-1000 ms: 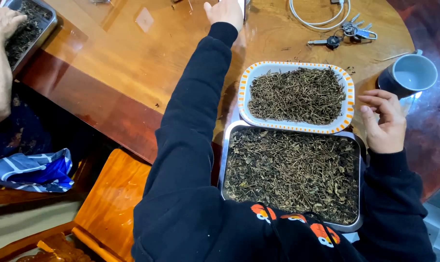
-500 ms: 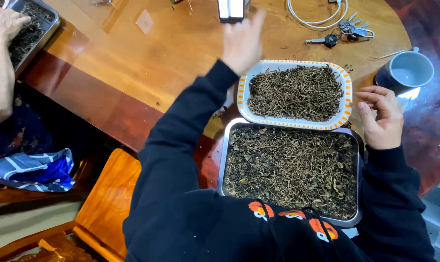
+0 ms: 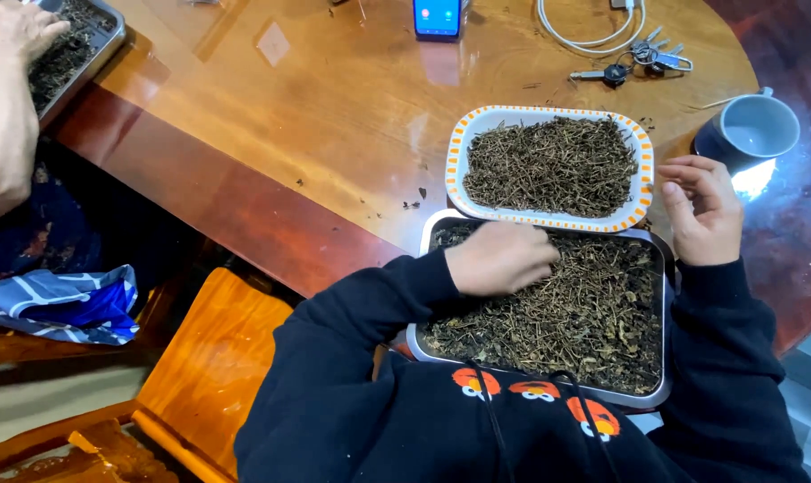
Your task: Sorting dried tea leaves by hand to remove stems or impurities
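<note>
My left hand [image 3: 499,258] lay knuckles up on the dried brown leaves and stems in the rectangular metal tray [image 3: 665,313], at its far left corner. The fingers were curled down into the pile; if they pinched a stem, I could not tell. This tray stood at the near edge of the polished wooden table [image 3: 334,116], just before my chest. I judged that I was in the sorting step, picking pieces from the mix. My right hand [image 3: 702,210] hovered loosely curled at the far right corner of the tray and held nothing I could see. Touching the tray's far edge was the white oval dish with orange trim [image 3: 549,219], full of finer stems. The next move asked for a careful pinch and a short carry to this dish.
</note>
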